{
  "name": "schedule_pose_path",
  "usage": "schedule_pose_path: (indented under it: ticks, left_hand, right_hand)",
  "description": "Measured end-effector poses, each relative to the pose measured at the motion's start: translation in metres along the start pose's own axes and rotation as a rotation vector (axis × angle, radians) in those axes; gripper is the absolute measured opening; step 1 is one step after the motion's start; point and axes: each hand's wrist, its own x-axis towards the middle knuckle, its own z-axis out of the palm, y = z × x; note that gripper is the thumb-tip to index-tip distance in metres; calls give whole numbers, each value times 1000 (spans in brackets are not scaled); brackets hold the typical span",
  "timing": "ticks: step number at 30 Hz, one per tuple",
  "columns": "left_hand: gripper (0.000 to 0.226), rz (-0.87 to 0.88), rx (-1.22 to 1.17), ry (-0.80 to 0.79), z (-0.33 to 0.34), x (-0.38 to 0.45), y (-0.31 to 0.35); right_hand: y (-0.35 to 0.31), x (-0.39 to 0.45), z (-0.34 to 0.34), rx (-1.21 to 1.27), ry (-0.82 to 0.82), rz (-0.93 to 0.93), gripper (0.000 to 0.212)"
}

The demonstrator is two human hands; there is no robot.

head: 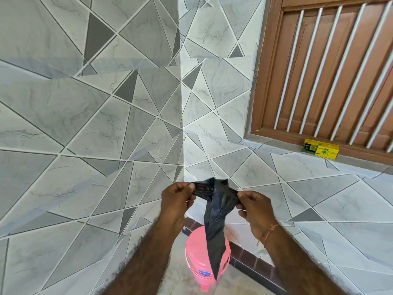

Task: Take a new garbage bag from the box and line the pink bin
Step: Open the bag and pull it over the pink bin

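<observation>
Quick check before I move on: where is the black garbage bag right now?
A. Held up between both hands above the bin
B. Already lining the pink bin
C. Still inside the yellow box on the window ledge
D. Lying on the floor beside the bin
A: the left hand and right hand each pinch the top of the black garbage bag, whose tail hangs in front of the pink bin, not yet opened into it.

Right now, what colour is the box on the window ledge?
Yellow, with green and black print, seen in the head view: box.
</observation>
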Motion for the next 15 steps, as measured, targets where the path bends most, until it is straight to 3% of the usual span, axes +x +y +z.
schedule_pose_path:
  ticks: [3,6,8,10,12,15]
  left_hand:
    - [6,53,30,167,-10,5,7]
    - [10,109,53,161,-7,2,9]
    - [16,149,119,117,-1,-2,8]
    - [23,190,204,51,7,-6,9]
    - [28,222,250,-29,13,-9,13]
    - [34,265,335,-119,20,-15,21]
  right_hand:
    - [13,11,-22,-60,129,63,19]
    - [23,16,-27,-368,141,34,17]
    - [16,10,-17,-582,198,-183,14]
    - [-4,-3,-3,-533,212,-450,17]
    - [-24,-10,11,-486,4,-549,31]
    - [-32,-8,26,-682,-383,-434,47]
